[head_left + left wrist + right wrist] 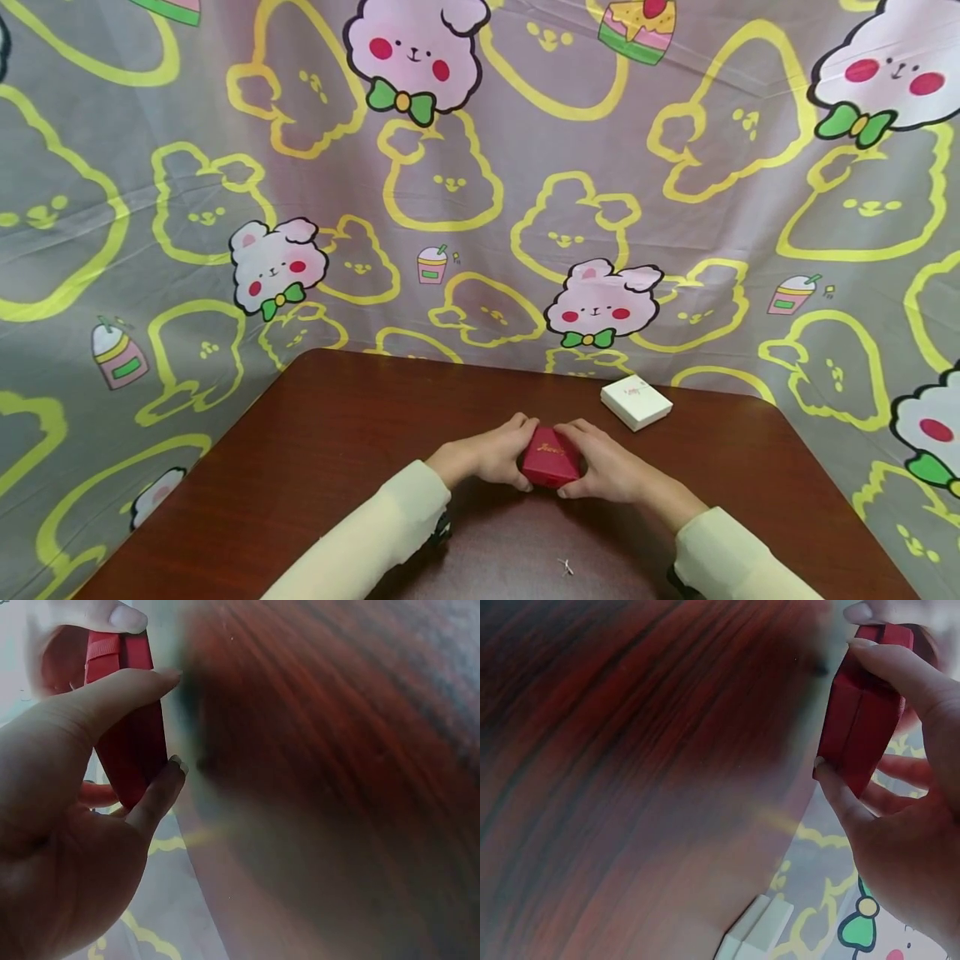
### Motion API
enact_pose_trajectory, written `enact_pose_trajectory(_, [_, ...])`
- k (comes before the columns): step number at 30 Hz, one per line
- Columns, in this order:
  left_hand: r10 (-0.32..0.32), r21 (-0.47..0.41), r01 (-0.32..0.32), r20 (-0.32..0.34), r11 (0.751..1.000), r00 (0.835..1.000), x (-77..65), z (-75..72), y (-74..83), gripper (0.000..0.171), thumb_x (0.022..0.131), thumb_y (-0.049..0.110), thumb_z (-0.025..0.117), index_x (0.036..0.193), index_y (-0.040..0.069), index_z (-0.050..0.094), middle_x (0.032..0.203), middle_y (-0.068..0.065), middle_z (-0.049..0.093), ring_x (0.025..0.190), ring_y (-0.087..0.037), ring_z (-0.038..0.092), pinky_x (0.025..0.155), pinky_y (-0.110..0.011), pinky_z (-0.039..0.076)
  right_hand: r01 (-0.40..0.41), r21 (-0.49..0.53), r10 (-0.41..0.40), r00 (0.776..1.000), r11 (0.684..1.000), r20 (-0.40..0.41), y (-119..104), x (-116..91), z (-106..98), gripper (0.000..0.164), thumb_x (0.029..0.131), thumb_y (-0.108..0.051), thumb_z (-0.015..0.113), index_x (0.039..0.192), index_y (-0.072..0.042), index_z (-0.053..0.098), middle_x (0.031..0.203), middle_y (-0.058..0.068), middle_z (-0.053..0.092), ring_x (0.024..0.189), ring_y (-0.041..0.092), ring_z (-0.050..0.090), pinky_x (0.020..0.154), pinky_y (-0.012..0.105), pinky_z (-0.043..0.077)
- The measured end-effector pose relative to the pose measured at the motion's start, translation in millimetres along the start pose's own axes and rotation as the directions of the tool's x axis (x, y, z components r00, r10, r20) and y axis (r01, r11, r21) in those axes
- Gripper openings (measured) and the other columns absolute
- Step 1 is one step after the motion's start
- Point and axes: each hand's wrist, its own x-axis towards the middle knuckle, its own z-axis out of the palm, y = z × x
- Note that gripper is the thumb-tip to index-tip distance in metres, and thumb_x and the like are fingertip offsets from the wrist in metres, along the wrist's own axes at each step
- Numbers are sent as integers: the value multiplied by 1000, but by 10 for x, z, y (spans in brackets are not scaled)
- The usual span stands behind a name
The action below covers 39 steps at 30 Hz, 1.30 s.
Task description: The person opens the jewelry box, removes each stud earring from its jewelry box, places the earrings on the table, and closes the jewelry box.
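Pale sleeves (367, 533) reach in from the bottom edge. Behind hangs a grey cloth (480, 250) with cartoon rabbits, then a dark reddish table (337, 433). Left hand (504, 454) and right hand (606, 465) grip opposite sides of a small red box (551, 458), between them over the table; whether it touches the wood is unclear. It looks light, stiff and fairly smooth, best held by its firm sides. Beyond the right hand lies a white box (636, 402); nearer, a tiny silvery piece (566, 567), probably delicate.
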Motion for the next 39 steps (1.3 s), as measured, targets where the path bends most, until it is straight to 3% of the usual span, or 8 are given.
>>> enact_pose_trajectory(16, [21, 18, -20, -16, 1000, 1000, -51, 56, 44, 90, 76, 26, 92, 145, 2, 39, 125, -5, 47, 111, -11, 51, 98, -22, 44, 8, -46, -6, 1000, 999, 24, -155, 62, 62, 88, 72, -39, 91, 139, 2, 53, 127, 12, 57, 112, 24, 50, 82, 42, 51])
enact_pose_trajectory(39, [-9, -19, 10, 37, 1000, 999, -133, 29, 18, 86, 80, 29, 88, 145, 4, 38, 120, -3, 49, 107, -10, 52, 96, -24, 46, 27, -40, -26, 1000, 999, 12, -114, 102, 134, 89, 71, -40, 92, 139, 2, 54, 126, 12, 58, 114, 26, 52, 91, 47, 49])
